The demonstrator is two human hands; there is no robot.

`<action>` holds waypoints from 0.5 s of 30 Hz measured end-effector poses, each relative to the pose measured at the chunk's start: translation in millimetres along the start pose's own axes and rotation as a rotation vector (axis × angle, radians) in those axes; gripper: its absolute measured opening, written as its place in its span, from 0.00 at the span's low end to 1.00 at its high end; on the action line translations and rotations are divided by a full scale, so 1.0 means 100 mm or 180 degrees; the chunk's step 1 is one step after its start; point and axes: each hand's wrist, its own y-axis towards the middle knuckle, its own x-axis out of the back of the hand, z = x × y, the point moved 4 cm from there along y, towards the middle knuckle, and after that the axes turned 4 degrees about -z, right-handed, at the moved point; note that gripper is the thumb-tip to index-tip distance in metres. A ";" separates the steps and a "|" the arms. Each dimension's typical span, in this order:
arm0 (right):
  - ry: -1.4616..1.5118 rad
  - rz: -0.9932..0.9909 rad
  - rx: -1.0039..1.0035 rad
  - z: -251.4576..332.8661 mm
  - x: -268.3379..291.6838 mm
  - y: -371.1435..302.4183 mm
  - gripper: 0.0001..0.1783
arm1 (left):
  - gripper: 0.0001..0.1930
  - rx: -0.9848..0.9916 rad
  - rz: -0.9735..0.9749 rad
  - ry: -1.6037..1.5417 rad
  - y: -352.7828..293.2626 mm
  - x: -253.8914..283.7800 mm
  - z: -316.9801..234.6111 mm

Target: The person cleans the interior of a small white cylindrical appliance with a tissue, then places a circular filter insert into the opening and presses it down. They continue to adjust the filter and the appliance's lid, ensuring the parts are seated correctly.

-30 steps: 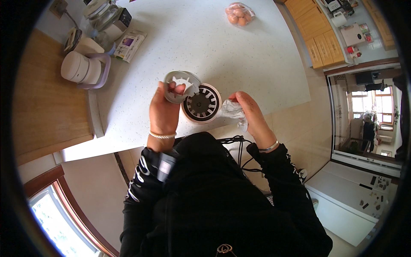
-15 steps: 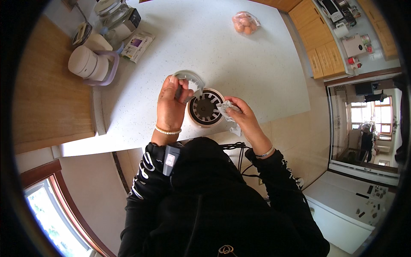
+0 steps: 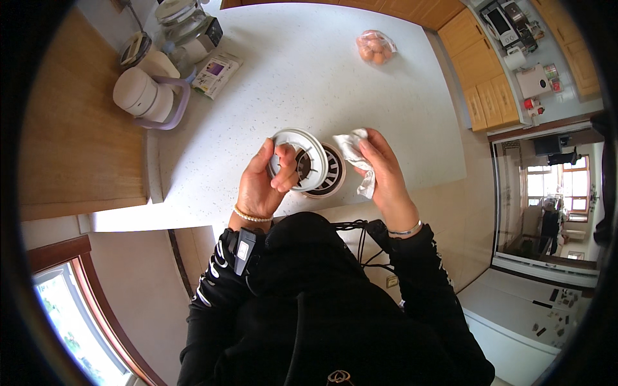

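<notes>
A pale ring-shaped part [image 3: 315, 152] with short inward prongs is gripped along its left side by my left hand [image 3: 262, 183]. It is held tilted over a round base [image 3: 337, 172] with a light rim and a dark, slotted inside, covering much of that base. The base rests on the countertop near its front edge. To the right, my right hand [image 3: 386, 177] pinches a crumpled white tissue or cloth [image 3: 352, 151], apart from both the ring and the base.
On the speckled white countertop [image 3: 270, 71] a bag of eggs [image 3: 376, 47] lies at the far right. A white appliance with a lilac handle [image 3: 145, 96], a printed packet [image 3: 216, 74] and a glass jar [image 3: 177, 14] stand at the far left. Black cables [image 3: 362, 241] hang by the front edge.
My left hand has turned the ring and brought it lower, over the base. My right hand has moved right and up with the tissue, away from the base's rim.
</notes>
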 end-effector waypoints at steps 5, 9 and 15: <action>-0.0901 0.1355 0.0100 0.03 -0.52 0.09 0.20 | 0.14 0.0031 -0.0084 0.1523 -0.10 -0.12 -0.09; -0.1345 0.0970 0.0170 -0.04 -0.64 0.17 0.09 | 0.11 -0.0446 -0.0346 0.1963 -0.11 -0.16 -0.26; -0.2963 0.0099 0.2267 0.14 -0.92 0.01 0.11 | 0.30 -0.0448 -0.0745 0.0812 -0.32 -0.11 -0.24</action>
